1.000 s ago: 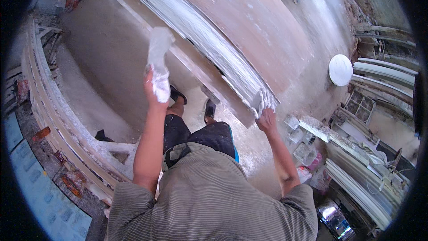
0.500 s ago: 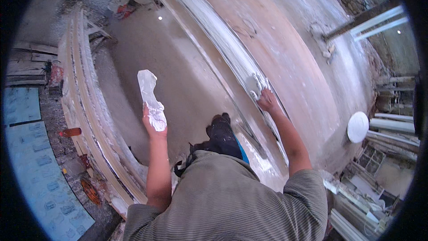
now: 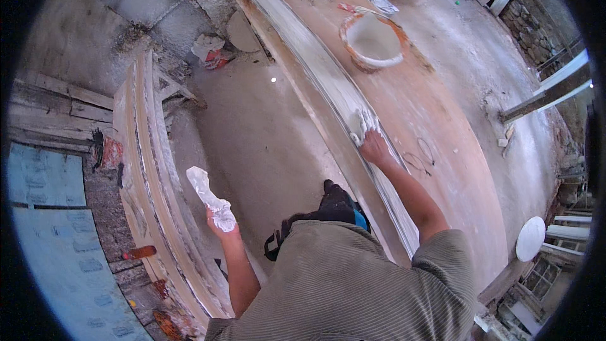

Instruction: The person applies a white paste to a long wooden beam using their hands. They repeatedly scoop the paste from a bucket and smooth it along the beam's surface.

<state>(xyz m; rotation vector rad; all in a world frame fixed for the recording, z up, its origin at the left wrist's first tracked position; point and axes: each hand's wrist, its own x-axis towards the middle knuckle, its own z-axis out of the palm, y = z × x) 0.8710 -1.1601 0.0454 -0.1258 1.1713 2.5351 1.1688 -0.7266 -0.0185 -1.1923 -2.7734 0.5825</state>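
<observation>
My left hand (image 3: 222, 226) is closed round the lower end of a flat, pale strip (image 3: 199, 183) smeared with thick white paste. It is held above the floor, away from the bench. My right hand (image 3: 374, 144) rests on a long white moulding (image 3: 319, 66) that runs along the near edge of a broad bench. Its fingers are coated in white paste and lie spread against the wet-looking surface. A thin wire loop (image 3: 419, 159) lies on the bench to the right of that hand.
Further along the bench (image 3: 448, 151) stands a round tub (image 3: 386, 62) with a paste-crusted rim. On the left is a second long rack with wooden strips (image 3: 144, 151), a reddish-brown bottle (image 3: 140, 252) beside it. A white disc (image 3: 530, 239) is at the far right.
The view has shifted, bringing the whole tub and more of the bench in. My right hand is farther along the moulding, still on it. My left hand still grips the pale strip.
</observation>
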